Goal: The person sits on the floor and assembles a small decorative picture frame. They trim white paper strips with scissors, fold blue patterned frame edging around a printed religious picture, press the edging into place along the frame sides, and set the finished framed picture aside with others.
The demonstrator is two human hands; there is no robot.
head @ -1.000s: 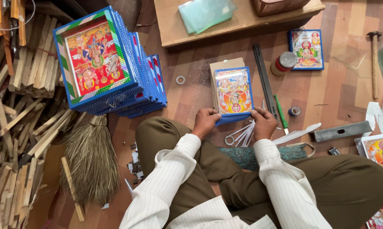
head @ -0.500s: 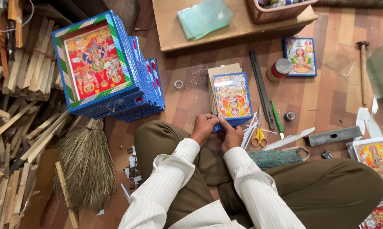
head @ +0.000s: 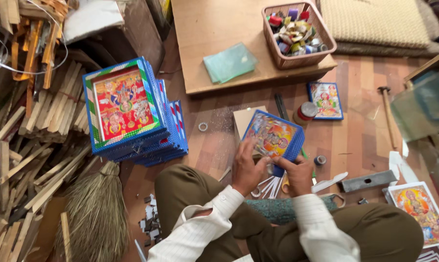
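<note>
While tilted, framed picture [head: 274, 137] between both hands

Two hands, left hand [head: 247, 170] and right hand [head: 297, 173], grip one blue-framed colourful picture [head: 273, 137]. At nine o'clock rises one stack of blue-framed pictures [head: 132, 114]. At twelve o'clock stands one pink plastic basket [head: 297, 33]. At two o'clock lies one wooden-handled hammer [head: 387, 112].

The person wears a white long-sleeved shirt with fine stripes, its cuffs buttoned just behind the left hand [head: 246, 171] and right hand [head: 298, 174], above olive-brown trousers.
</note>
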